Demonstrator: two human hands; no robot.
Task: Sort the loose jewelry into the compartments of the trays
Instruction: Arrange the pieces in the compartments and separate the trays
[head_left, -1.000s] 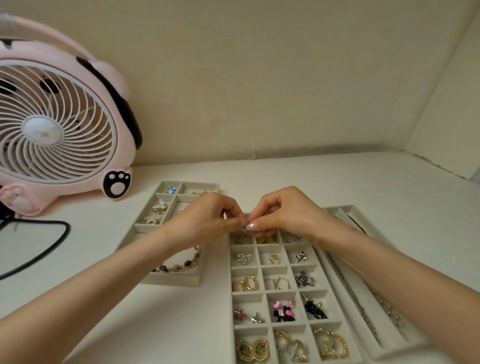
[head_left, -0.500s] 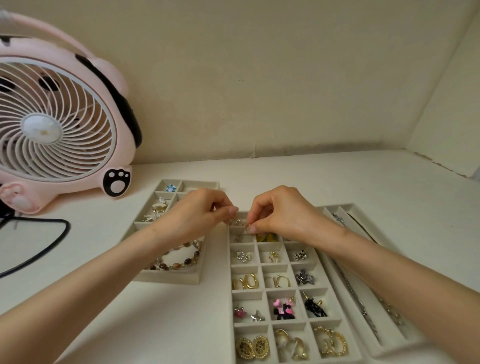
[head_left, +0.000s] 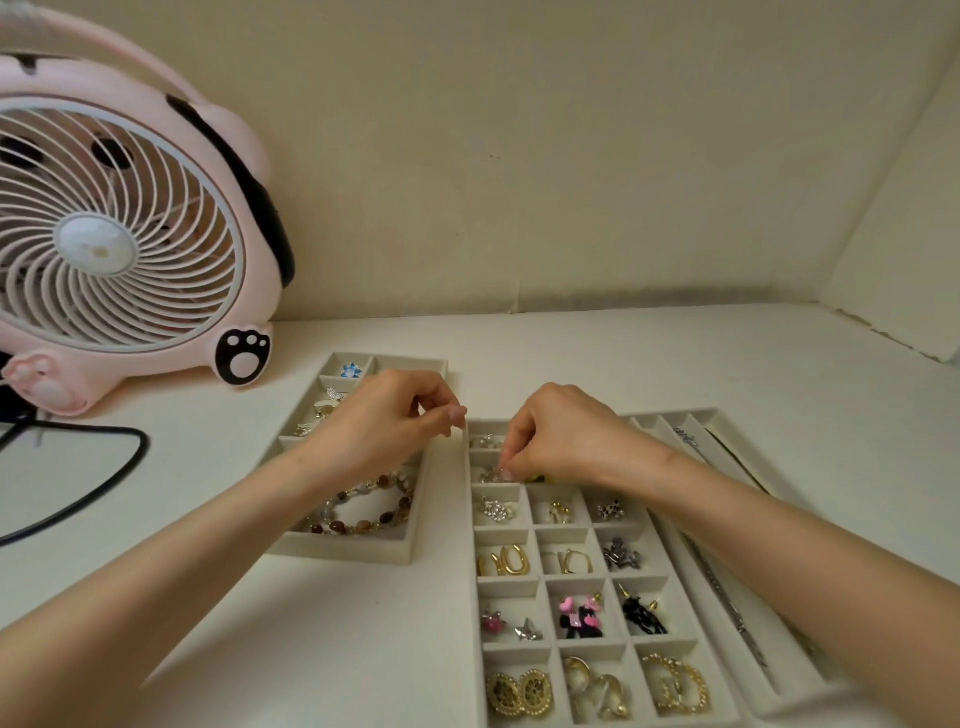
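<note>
While the right hand (head_left: 561, 441) pinches a silver piece (head_left: 491, 474) in the middle tray (head_left: 511, 584), the left hand (head_left: 389, 423) hovers curled just beside it.
The piece sits in the left compartment of that tray's second row from the far end, under the right fingertips. The left hand hangs over the left tray (head_left: 343, 551), thumb against curled fingers; whether it holds anything I cannot tell. A bead bracelet (head_left: 363, 512) lies in the left tray's near compartment, and a pink fan (head_left: 119, 234) stands on the bench (head_left: 311, 649).
</note>
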